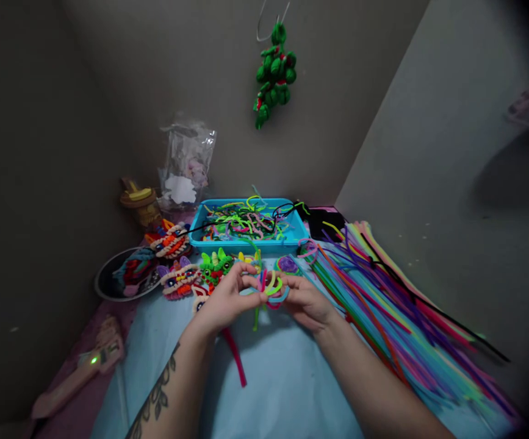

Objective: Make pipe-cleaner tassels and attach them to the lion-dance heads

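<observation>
- Left hand (228, 299): thumb and fingers pinching bent pipe cleaners (273, 288) (yellow, blue, pink).
- Right hand (307, 303): fingertips pinching their other side.
- Pipe cleaners held above the table (287, 378), nearer than the blue tray (248, 247).

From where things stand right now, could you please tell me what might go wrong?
The colorful loops are held between the left hand and right hand, so they might slip or spring apart. The pink tool shows a green light, so it may be on; the left forearm could bump it. The long strands lie beside the right forearm, which might scatter them.
</observation>
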`<action>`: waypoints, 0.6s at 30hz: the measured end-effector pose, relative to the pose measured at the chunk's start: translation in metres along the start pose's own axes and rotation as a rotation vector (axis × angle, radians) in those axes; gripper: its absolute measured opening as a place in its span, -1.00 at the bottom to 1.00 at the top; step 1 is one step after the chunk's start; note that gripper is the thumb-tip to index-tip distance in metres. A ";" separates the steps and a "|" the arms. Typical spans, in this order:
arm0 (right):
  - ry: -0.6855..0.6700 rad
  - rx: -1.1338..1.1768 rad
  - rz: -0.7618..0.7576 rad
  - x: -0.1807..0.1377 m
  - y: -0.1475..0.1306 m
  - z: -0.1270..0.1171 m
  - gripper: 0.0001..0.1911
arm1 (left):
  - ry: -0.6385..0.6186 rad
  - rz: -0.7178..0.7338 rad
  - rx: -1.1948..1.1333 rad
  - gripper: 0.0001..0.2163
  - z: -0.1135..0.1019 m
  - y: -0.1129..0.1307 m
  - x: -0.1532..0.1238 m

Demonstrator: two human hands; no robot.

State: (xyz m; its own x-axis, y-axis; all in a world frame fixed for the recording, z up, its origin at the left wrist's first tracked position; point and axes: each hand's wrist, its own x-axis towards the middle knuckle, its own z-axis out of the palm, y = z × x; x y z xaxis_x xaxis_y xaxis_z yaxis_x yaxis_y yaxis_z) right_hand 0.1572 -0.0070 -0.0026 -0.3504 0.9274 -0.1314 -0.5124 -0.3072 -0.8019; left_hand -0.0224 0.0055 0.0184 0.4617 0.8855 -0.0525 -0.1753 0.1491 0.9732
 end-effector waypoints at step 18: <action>0.306 0.102 0.016 0.009 0.015 -0.005 -0.80 | 0.259 0.084 0.137 -0.58 0.004 -0.005 0.008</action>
State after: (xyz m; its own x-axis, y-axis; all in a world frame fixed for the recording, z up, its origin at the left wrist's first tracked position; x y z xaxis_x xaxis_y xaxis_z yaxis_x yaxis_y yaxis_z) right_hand 0.1502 -0.0020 -0.0190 -0.1146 0.9388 -0.3248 -0.5904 -0.3273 -0.7377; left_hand -0.0140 0.0099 0.0139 0.2103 0.9776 -0.0087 -0.0769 0.0254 0.9967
